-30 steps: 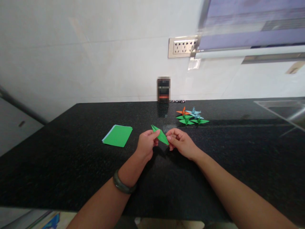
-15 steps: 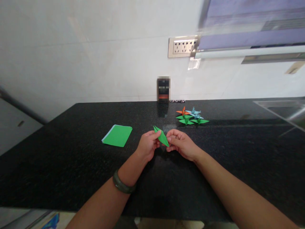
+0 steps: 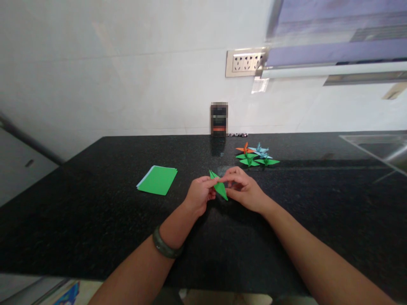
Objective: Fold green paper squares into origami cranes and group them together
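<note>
A narrow diamond of folded green origami paper [image 3: 220, 189] is held just above the dark counter, with one end split into two points. My left hand [image 3: 200, 194] pinches its left side, thumb on top and fingers curled beneath. From the other side my right hand [image 3: 243, 188] grips the paper's right edge, index finger across the top and thumb lower down. To the left lies a stack of square paper [image 3: 157, 180], green on top with pale blue showing at the edge. Folded paper cranes in green [image 3: 249, 162], orange [image 3: 244, 149] and blue [image 3: 260, 150] stand beyond my right hand.
Against the tiled wall stands a dark blurred-out object [image 3: 219, 119], with a beaded string [image 3: 238, 135] beside it. A metal sink [image 3: 381, 144] is set into the black counter [image 3: 95, 220] at the right. Wall sockets [image 3: 246, 62] are above.
My right index finger has moved onto the top of the folded paper, and the thumb has dropped lower. The paper has shifted slightly right and down in view.
</note>
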Demonstrator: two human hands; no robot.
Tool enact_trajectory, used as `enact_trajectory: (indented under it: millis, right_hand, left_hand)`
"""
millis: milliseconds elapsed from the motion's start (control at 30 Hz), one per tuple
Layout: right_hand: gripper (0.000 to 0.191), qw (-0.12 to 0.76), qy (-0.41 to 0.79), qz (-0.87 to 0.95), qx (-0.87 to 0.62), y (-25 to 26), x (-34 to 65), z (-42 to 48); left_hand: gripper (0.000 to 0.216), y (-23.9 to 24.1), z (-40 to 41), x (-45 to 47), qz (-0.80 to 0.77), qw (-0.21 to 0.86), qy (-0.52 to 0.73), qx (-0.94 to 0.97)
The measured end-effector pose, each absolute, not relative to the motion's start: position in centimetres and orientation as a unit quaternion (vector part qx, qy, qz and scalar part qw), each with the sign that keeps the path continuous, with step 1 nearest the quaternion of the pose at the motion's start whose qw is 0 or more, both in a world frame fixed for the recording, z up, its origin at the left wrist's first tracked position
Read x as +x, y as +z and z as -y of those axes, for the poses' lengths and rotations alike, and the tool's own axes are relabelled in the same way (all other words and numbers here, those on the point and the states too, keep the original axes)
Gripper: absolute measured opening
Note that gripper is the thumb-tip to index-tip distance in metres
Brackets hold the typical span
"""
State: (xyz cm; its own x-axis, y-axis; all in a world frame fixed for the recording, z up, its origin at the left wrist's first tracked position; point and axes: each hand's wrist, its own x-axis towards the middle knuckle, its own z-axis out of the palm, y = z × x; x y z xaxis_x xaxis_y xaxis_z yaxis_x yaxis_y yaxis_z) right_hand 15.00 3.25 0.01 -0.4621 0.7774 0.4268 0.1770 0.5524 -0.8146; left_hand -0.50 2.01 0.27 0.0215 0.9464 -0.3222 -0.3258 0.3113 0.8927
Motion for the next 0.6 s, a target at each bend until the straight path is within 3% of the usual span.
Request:
enact_trajectory:
  millis: [367,600]
  right_hand:
    - [0.009,0.397,0.228,0.843,-0.282,0.16,15.29,-3.69]
    - [0.015,0.434,0.226,0.814,-0.314,0.24,14.92,-3.54]
  left_hand:
    - [0.025,0.55,-1.76,-0.39,-0.5,0.656,0.463,0.325]
    - [0.02,0.85,-1.52,-0.31,-0.501,0.653,0.436,0.365]
